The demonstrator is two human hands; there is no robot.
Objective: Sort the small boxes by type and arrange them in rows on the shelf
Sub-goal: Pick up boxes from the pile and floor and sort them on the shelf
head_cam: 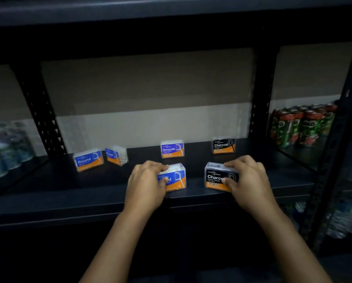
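Several small clear flosser boxes stand on a dark shelf (73, 193). My left hand (147, 184) grips a blue-and-orange box (176, 177) near the shelf's front, fingers over its top and thumb on its face. My right hand (247, 180) grips a black "Charcoal" box (215, 176) beside it. Behind them stand a blue "Smooth" box (172, 149) and a second "Charcoal" box (224, 145). Two blue "Round" boxes (88, 159) (117, 155) sit at the left, the second turned at an angle.
Black perforated shelf posts (41, 111) (259, 103) frame the bay. Green and red drink cans (302, 124) fill the bay to the right. Blurred packaged goods (5, 146) sit at the left. Water bottles (346, 219) are at the lower right. Another shelf board (150, 9) runs overhead.
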